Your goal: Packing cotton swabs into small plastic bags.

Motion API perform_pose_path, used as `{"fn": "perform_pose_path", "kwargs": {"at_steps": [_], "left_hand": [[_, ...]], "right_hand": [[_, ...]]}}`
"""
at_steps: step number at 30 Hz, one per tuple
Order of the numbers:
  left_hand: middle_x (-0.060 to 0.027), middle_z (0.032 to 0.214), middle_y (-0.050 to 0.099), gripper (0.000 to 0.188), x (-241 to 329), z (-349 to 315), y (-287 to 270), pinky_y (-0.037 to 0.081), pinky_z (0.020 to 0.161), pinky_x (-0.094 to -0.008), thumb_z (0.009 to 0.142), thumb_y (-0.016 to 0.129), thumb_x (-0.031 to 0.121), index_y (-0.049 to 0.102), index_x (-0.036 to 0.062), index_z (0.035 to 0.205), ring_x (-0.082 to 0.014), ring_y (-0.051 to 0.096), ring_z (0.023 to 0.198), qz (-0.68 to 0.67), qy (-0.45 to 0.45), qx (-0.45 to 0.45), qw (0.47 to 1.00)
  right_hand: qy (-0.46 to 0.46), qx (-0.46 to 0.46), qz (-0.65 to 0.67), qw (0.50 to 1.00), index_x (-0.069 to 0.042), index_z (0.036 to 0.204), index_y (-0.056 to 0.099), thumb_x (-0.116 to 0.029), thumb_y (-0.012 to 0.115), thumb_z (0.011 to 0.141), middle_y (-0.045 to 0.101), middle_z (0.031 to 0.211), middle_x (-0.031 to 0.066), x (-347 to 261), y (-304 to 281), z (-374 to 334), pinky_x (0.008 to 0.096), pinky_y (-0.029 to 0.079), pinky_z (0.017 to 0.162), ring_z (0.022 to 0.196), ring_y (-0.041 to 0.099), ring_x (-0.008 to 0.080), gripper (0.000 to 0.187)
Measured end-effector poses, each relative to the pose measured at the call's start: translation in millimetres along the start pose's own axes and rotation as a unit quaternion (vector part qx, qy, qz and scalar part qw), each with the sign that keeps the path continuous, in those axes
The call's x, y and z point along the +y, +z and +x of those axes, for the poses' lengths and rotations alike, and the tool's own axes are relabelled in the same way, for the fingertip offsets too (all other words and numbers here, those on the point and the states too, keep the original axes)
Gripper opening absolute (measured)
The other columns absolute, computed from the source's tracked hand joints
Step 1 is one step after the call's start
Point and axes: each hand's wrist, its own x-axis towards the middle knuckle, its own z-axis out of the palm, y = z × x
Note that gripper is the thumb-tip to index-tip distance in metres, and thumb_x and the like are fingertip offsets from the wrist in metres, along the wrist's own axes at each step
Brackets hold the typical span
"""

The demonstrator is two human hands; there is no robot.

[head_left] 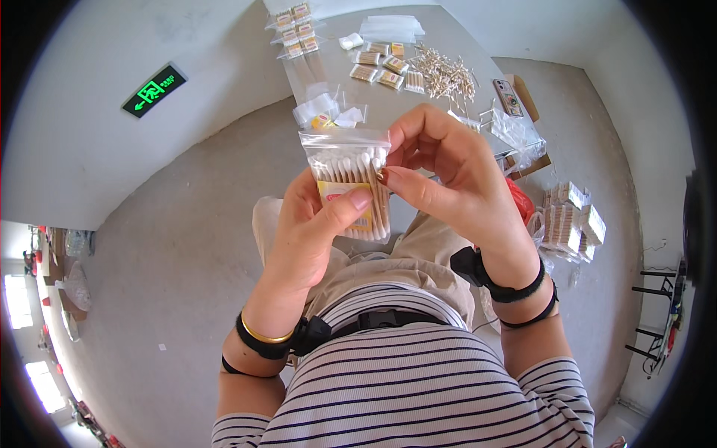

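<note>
A clear zip bag of cotton swabs (349, 169) is held upright in front of me, its yellow label facing up at me. Gripping its lower left part is my left hand (310, 224), thumb pressed over the label. My right hand (441, 175) is at the bag's right edge, thumb and forefinger closed on the plastic near the zip strip. White swab tips show through the bag below its zip top; wooden sticks run down behind the label.
Beyond my hands stands a grey table (328, 86). On it lie a heap of loose swabs (444, 75), several swab bundles (390, 78), packed bags (297, 31), empty clear bags (392, 30) and a phone (508, 97). Stacked swab packs (571, 224) stand on the floor at right.
</note>
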Motion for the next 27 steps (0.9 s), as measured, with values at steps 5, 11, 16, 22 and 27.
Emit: {"fn": "perform_pose_path", "kwargs": {"at_steps": [5, 11, 16, 22, 27], "left_hand": [[-0.0034, 0.108, 0.068, 0.037, 0.7, 0.4, 1.4, 0.051, 0.085, -0.0274, 0.088, 0.071, 0.012, 0.060, 0.0025, 0.122, -0.0100, 0.063, 0.097, -0.001, -0.013, 0.000, 1.000], [-0.0026, 0.107, 0.067, 0.036, -1.0, 0.4, 5.2, 0.050, 0.082, -0.0264, 0.088, 0.072, 0.011, 0.060, 0.0023, 0.120, -0.0080, 0.061, 0.095, 0.012, 0.000, 0.018, 1.000], [-0.0028, 0.104, 0.067, 0.032, -2.2, -1.7, 8.4, 0.050, 0.079, -0.0248, 0.089, 0.072, 0.009, 0.060, 0.0010, 0.117, -0.0073, 0.061, 0.091, 0.091, 0.058, 0.026, 0.994], [-0.0031, 0.102, 0.067, 0.030, -4.2, -5.4, 9.3, 0.050, 0.076, -0.0240, 0.088, 0.072, 0.005, 0.060, 0.0000, 0.115, -0.0073, 0.061, 0.088, 0.123, 0.100, 0.021, 0.987], [-0.0042, 0.105, 0.066, 0.029, -10.7, -7.6, 12.5, 0.049, 0.075, -0.0228, 0.085, 0.071, -0.002, 0.061, -0.0010, 0.112, -0.0082, 0.061, 0.088, 0.141, 0.160, 0.055, 0.975]], "right_hand": [[0.005, 0.002, 0.000, 1.000, 0.001, 0.102, 0.062, -0.008, 0.070, 0.087, 0.064, 0.090, 0.0013, 2.4, 0.5, 0.8, 0.0245, 0.049, 0.077, 0.082, 0.062, 0.0084, 0.019], [0.012, -0.001, 0.033, 0.999, 0.001, 0.102, 0.062, -0.008, 0.070, 0.087, 0.064, 0.091, 0.0015, 4.4, 1.2, 1.7, 0.0247, 0.049, 0.077, 0.083, 0.062, 0.0083, 0.019], [-0.037, 0.018, -0.010, 0.999, 0.001, 0.102, 0.060, -0.002, 0.067, 0.085, 0.063, 0.090, 0.0018, 0.4, 4.6, 0.2, 0.0255, 0.051, 0.079, 0.082, 0.062, 0.0089, 0.018], [-0.016, 0.017, -0.026, 0.999, 0.001, 0.103, 0.057, -0.001, 0.064, 0.085, 0.058, 0.098, 0.0030, -4.1, 8.1, -5.6, 0.0262, 0.047, 0.090, 0.092, 0.057, 0.0105, 0.019], [-0.095, 0.075, -0.084, 0.989, 0.001, 0.097, 0.058, 0.004, 0.064, 0.079, 0.059, 0.090, 0.0055, 0.7, 21.6, -7.5, 0.0271, 0.050, 0.080, 0.084, 0.060, 0.0132, 0.020]]}}
